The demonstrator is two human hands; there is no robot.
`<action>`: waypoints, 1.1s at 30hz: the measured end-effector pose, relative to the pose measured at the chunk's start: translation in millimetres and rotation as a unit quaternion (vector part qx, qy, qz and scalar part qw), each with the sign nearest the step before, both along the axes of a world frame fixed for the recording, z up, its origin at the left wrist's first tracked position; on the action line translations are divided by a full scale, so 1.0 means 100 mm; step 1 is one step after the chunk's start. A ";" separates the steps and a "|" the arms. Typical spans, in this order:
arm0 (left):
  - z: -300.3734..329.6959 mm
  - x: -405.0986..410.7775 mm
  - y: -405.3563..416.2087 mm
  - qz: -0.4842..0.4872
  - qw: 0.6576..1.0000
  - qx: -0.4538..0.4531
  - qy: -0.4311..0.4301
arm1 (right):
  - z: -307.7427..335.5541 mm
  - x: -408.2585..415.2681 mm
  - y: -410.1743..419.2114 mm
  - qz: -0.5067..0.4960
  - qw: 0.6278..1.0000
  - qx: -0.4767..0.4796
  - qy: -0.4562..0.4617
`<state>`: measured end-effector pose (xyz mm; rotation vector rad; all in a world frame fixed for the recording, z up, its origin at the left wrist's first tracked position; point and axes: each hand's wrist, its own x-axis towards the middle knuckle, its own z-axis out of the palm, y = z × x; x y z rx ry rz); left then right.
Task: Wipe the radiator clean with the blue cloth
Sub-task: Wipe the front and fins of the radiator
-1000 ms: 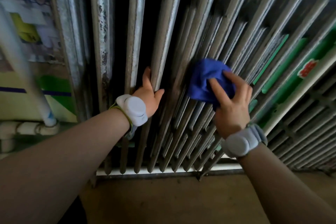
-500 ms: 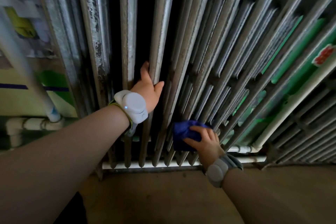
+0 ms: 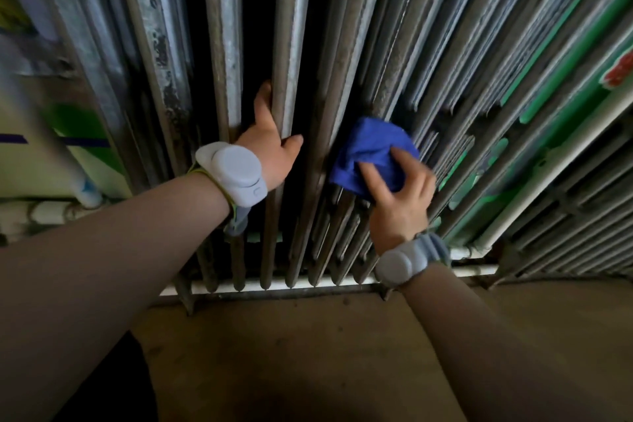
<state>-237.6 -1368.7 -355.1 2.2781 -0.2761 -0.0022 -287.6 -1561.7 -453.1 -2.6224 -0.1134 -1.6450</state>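
Radiator (image 3: 346, 44) fins under my blue cloth (image 3: 370, 151), low on the ribs right of centre.

My right hand (image 3: 399, 195) clutches the bunched cloth against the fins; my left hand (image 3: 274, 147) grasps one fin, fingers tucked behind it, thumb out front.

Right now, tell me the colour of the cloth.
Blue cloth, seen in the head view.

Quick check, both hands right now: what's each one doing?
Left hand: gripping a radiator column.
Right hand: holding the blue cloth against the radiator.
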 end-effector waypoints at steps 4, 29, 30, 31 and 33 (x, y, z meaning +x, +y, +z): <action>-0.07 -0.01 0.03 -0.020 0.999 0.013 0.022 | -0.57 -0.12 -0.08 0.013 0.994 -0.035 0.098; -0.48 0.11 0.07 -0.044 0.996 0.033 0.065 | -0.61 -0.06 -0.16 0.013 0.998 -0.053 0.033; -0.49 0.12 0.07 -0.043 0.996 0.033 0.064 | -0.68 -0.05 -0.18 0.013 0.997 -0.061 0.044; -0.51 0.12 0.06 -0.040 0.997 0.034 0.064 | -0.75 -0.05 -0.21 0.013 0.996 -0.070 0.056; -0.52 0.11 0.06 -0.029 0.997 0.031 0.067 | -0.87 -0.08 -0.28 0.029 0.990 -0.103 0.093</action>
